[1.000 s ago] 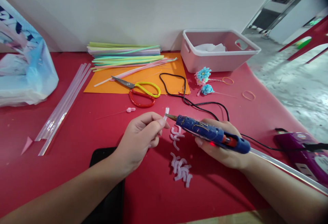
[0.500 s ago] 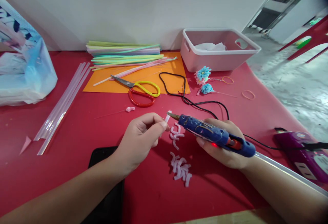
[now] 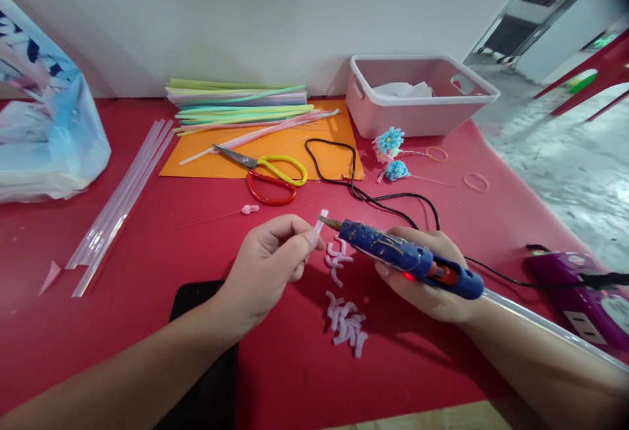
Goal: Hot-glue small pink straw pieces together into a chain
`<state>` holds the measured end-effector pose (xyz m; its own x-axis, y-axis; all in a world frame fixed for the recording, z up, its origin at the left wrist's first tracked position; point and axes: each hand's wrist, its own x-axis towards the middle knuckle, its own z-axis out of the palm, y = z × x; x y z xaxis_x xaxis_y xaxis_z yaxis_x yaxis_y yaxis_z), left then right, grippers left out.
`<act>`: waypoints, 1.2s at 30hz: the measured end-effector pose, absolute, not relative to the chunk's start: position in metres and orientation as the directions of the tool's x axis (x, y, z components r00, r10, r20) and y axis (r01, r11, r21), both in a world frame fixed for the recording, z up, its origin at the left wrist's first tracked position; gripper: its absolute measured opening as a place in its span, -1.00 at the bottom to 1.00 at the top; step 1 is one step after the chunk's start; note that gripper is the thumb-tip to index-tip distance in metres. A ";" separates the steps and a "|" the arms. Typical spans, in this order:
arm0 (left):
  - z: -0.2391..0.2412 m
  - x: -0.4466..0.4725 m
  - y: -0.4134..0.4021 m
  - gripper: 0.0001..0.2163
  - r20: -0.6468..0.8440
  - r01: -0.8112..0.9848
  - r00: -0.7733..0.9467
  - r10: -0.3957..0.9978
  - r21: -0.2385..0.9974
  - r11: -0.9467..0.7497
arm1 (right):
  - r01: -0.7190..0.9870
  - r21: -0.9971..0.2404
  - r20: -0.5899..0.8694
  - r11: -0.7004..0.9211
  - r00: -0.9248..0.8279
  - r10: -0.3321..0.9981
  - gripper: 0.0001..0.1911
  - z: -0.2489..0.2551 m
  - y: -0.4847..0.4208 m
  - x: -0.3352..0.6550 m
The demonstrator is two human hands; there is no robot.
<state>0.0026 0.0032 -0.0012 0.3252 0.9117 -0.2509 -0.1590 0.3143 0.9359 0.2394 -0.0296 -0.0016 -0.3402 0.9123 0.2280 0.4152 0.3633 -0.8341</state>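
Between thumb and fingertips, my left hand [image 3: 275, 266] pinches a short pale pink piece of pipe cleaner [image 3: 321, 220], which points upward. My right hand [image 3: 432, 273] is wrapped around a blue glue gun [image 3: 388, 246] with its red light lit and a clear glue stick [image 3: 540, 318] in its back. The brass nozzle meets or nearly meets the pink piece; I cannot tell whether they touch. Below the nozzle, cut curly pink pieces [image 3: 348, 328] lie in two small piles on the red table [image 3: 289, 384]. A pink bud on a thin wire [image 3: 249, 209] rests beyond my left hand.
Scissors [image 3: 255, 169] and coloured pipe cleaners [image 3: 240, 102] lie on an orange sheet [image 3: 191, 161]. Farther right are a pink basket [image 3: 413, 112], blue flowers [image 3: 390, 141], a black cord [image 3: 356, 168] and a purple power strip [image 3: 570, 292]. Clear glue sticks [image 3: 122, 200] and a phone [image 3: 201, 377] are leftward.
The glue gun has shifted slightly left, and its nozzle now sits a little lower along the pink piece, whose tip shows above it. My left hand has barely moved.
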 end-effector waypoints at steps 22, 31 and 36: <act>0.006 0.008 0.007 -0.83 -0.317 -0.238 0.310 0.896 0.887 0.396 | 0.476 -0.791 0.259 0.384 -0.309 0.915 -0.93 0.000 -0.032 0.233; 0.005 0.007 0.006 -0.85 -0.330 -0.230 0.326 0.886 0.881 0.413 | 0.489 -0.775 0.270 0.400 -0.317 0.909 -0.86 0.001 -0.033 0.234; 0.003 0.006 0.005 -0.85 -0.344 -0.207 0.342 0.875 0.880 0.427 | 0.459 -0.827 0.230 0.325 -0.251 0.940 -0.87 0.001 -0.034 0.232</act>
<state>0.0064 0.0051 0.0031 0.3423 0.8745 -0.3436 -0.2066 0.4268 0.8804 0.2316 -0.0343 0.0006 -0.2513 0.9401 0.2302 0.4593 0.3252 -0.8266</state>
